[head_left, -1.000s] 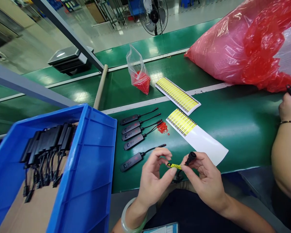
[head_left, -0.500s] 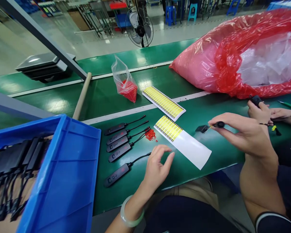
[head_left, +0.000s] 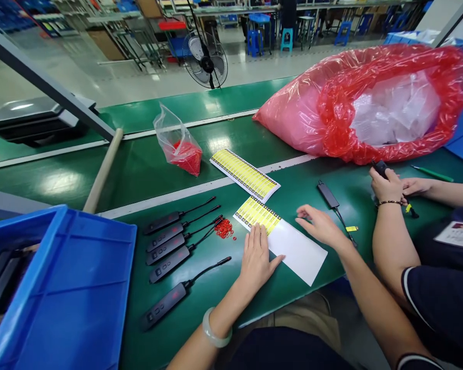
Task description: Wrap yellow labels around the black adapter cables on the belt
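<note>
My left hand (head_left: 256,259) lies flat with fingers stretched on the lower label sheet (head_left: 295,249), which has yellow labels at one end and bare white backing at the other. Just above that sheet's right side is my right hand (head_left: 319,225), fingers loosely bent and apart, holding nothing. Beyond it a black cabled device (head_left: 327,194) rests on the green table, a yellow label (head_left: 352,228) on its cable. A second label sheet (head_left: 245,174) lies behind the first. Left of my left hand are small red rings (head_left: 224,229) and several similar black devices (head_left: 165,304) with short cables.
A blue bin (head_left: 88,288) of black devices stands at the left. Farther back are a clear bag of red pieces (head_left: 187,154) and a wooden bar (head_left: 104,169). A large red plastic bag (head_left: 293,118) fills the back right. At right, a co-worker's hands (head_left: 388,186) hold a black device.
My right hand has let go of the black device, which now lies on the table, and moved left toward the label sheet. My left hand has flattened onto the sheet. The view has shifted right.
</note>
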A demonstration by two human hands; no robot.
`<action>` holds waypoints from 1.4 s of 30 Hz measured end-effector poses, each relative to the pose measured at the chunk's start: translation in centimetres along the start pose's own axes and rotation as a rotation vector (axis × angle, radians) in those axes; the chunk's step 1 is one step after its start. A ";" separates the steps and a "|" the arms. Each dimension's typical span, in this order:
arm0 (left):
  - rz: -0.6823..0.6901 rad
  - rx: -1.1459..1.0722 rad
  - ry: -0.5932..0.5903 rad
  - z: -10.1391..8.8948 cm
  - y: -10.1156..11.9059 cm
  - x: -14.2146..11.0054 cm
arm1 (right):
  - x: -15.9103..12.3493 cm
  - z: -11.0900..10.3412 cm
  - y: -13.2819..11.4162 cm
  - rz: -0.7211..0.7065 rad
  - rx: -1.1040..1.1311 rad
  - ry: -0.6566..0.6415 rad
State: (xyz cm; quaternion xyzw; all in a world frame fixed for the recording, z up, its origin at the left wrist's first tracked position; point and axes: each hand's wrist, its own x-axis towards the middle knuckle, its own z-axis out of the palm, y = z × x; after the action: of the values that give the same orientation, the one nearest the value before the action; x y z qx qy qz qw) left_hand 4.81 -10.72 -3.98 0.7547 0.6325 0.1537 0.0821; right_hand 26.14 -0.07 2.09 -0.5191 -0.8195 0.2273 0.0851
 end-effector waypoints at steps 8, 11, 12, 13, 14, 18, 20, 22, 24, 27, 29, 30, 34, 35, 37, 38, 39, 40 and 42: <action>0.024 -0.062 0.025 0.2 -0.2 -0.3 | 2.5 4.1 -4.7 -0.058 0.070 0.065; 0.018 -0.101 0.027 -0.1 0.0 -0.1 | -0.6 3.2 -5.7 -0.154 0.085 0.077; 0.019 -0.118 0.024 -0.5 0.0 -0.2 | -1.8 2.6 -5.9 -0.182 0.106 0.105; 0.023 -0.135 0.021 -1.2 0.0 -0.4 | -3.0 2.0 -5.9 -0.198 0.141 0.156; 0.026 -0.146 0.020 -2.1 -0.2 -0.7 | -4.0 1.3 -5.8 -0.192 0.211 0.253; -0.095 -0.039 0.045 -7.0 -3.1 -3.8 | -6.0 -0.3 -4.0 0.024 0.698 0.481; -0.243 0.101 0.024 -9.4 -5.6 -6.3 | -6.1 -0.1 -3.1 0.202 1.028 0.475; -0.359 0.223 -0.074 -11.1 -8.2 -8.9 | -5.8 0.4 -2.8 0.356 1.333 0.431; -0.439 0.269 -0.179 -12.1 -10.3 -11.0 | -5.5 1.1 -3.1 0.452 1.578 0.346; -0.535 0.154 -0.210 -12.6 -11.9 -12.6 | -5.0 1.9 -4.6 0.514 1.803 0.158; -0.603 -0.082 -0.168 -12.7 -11.6 -12.6 | -4.9 2.4 -6.0 0.527 1.880 0.048; -0.637 -0.262 -0.144 -12.7 -11.0 -12.3 | -4.9 2.7 -6.7 0.529 1.907 0.012; -0.688 -1.169 -0.073 -12.5 -6.8 -10.0 | -5.4 3.8 -9.7 0.449 1.892 -0.085; -0.674 -1.353 -0.076 -12.2 -5.4 -9.2 | -5.6 4.0 -10.4 0.399 1.861 -0.115; -0.647 -1.587 -0.114 -11.6 -2.6 -7.8 | -6.1 4.3 -11.7 0.286 1.802 -0.170; -0.629 -1.639 -0.139 -11.2 -1.3 -7.1 | -6.3 4.3 -12.3 0.236 1.783 -0.194; -0.602 -1.658 -0.166 -10.9 -0.2 -6.6 | -6.5 4.2 -12.7 0.199 1.769 -0.212; -0.569 -1.654 -0.192 -10.6 0.8 -6.1 | -6.6 4.1 -13.0 0.179 1.756 -0.223; -0.495 -1.611 -0.233 -10.1 2.2 -5.7 | -6.8 3.8 -13.4 0.187 1.737 -0.229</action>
State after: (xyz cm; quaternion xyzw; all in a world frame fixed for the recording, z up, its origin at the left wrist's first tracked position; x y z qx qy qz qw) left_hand 2.55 -17.42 5.50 0.3168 0.4645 0.4558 0.6900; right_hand 16.90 -11.96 5.58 -0.3098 -0.3148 0.8269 0.3480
